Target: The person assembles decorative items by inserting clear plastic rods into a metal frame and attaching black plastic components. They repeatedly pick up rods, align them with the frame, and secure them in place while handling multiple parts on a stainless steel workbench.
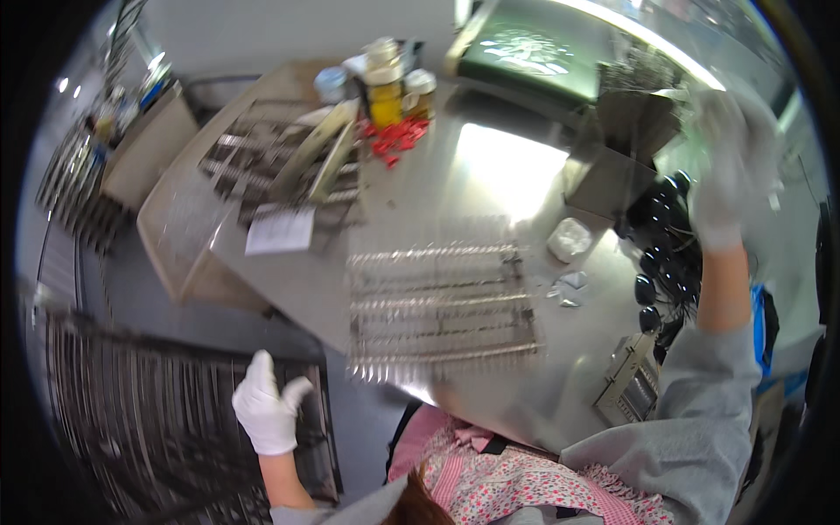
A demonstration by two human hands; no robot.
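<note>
My left hand, in a white glove, is raised beside a dark rack with many thin bars. Its thumb stands away from the fingers and nothing shows in it. My right hand, also gloved in white, is stretched out at the far right and smeared by motion, so its fingers cannot be made out. Close to it lies a pile of glossy black lens-like pieces. In front of me a metal wire frame with toothed rails rests on the steel table.
A white roll and clear scraps lie right of the frame. Nearby are a slotted metal block and an open cardboard box. Farther off stand a yellow bottle, red pieces, stacked metal frames and a green conveyor belt.
</note>
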